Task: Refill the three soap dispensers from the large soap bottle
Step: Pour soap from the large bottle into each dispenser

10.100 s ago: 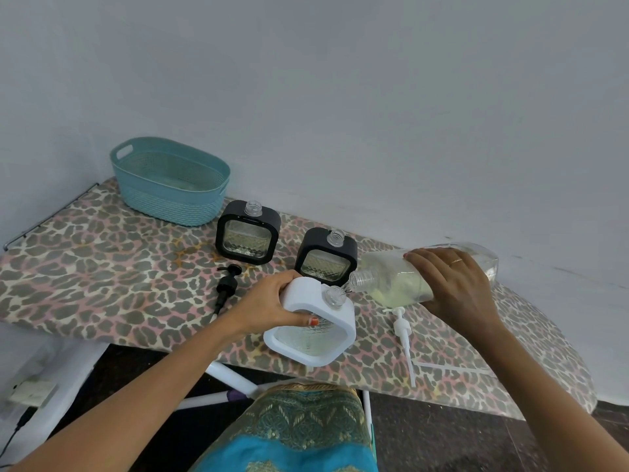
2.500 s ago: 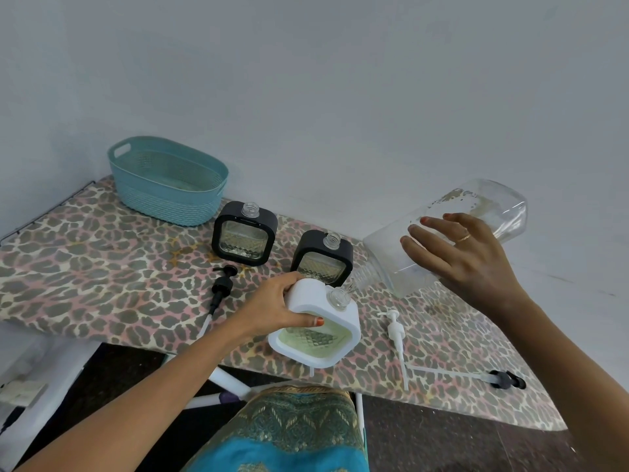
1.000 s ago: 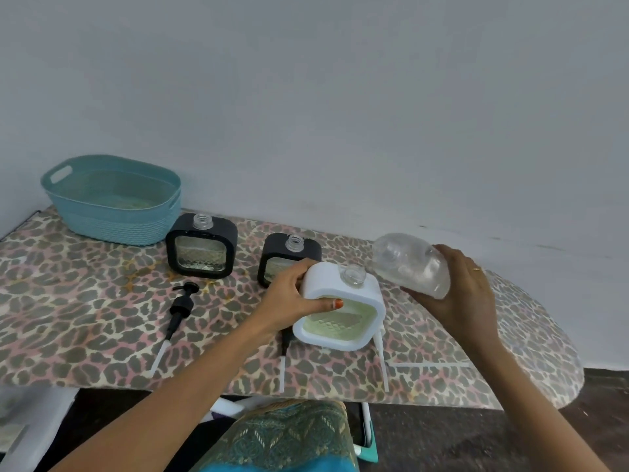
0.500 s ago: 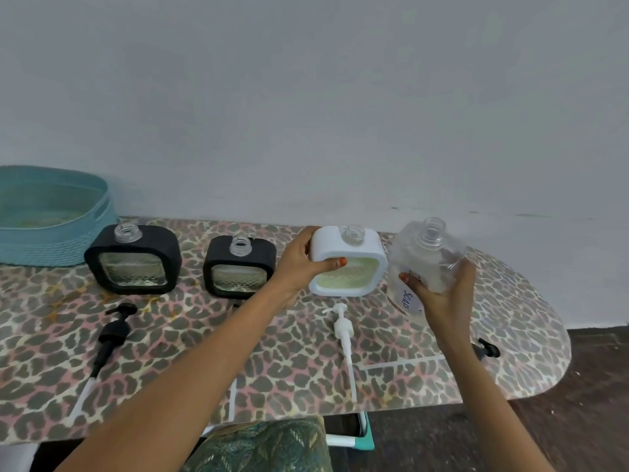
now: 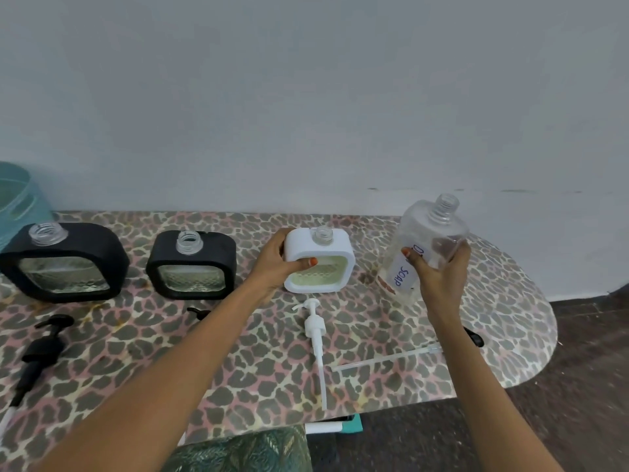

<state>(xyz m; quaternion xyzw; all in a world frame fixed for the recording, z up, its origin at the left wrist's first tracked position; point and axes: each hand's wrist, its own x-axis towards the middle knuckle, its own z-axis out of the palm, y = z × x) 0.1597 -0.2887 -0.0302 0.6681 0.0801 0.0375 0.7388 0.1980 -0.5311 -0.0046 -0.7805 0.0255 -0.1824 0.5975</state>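
Beside the teal basket (image 5: 13, 195) on the leopard-print ironing board (image 5: 503, 301) stand a larger black dispenser (image 5: 64, 264) and a smaller black dispenser (image 5: 192, 264), both uncapped, with a black pump (image 5: 42, 349) lying before the first. Our left hand (image 5: 275, 264) grips the upright white dispenser (image 5: 326, 247), which shows yellowish soap in its window; a white pump (image 5: 315, 328) lies in front. Just right, our right hand (image 5: 439, 281) grasps the large soap bottle (image 5: 432, 233), uncapped and slightly tilted.

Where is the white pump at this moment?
In the head view, the white pump lies on the board near the middle, just in front of the white dispenser held by the left hand, and left of the soap bottle.
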